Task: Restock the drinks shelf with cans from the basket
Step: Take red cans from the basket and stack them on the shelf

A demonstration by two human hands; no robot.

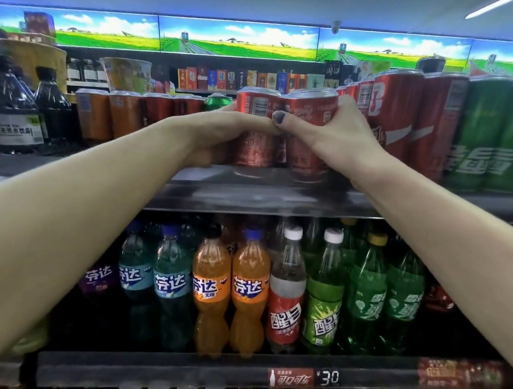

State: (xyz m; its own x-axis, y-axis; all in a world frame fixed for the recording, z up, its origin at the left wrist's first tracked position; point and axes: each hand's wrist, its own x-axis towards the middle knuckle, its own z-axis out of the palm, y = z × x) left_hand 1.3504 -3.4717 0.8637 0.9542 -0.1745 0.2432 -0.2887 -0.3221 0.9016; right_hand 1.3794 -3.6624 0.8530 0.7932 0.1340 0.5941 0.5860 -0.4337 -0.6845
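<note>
- Two red cans stand side by side at the front of the shelf (281,194): the left can (256,123) and the right can (310,126), touching or nearly so.
- The left hand (224,132) curls around the left can and the right hand (318,130) around the right can; the thumbs meet between the cans, and the fingers (350,104) of the right hand wrap behind its can.
- Judging by this, the pair is being seated on the shelf; release and any push back are not yet done.
- How many cans are left I cannot tell: the basket is not in view.
- Both cans are short, red, with silver rims and upright; the left one shows a barcode panel, the right one white script.
- Left of the fingers runs a row of orange and dark cans (123,113), with a green can (218,100) just behind.
- Right of the fingers stand tall red cans (413,116), then tall green cans (495,133).
- Below the hands, bottles (250,290) fill the lower shelf.
</note>
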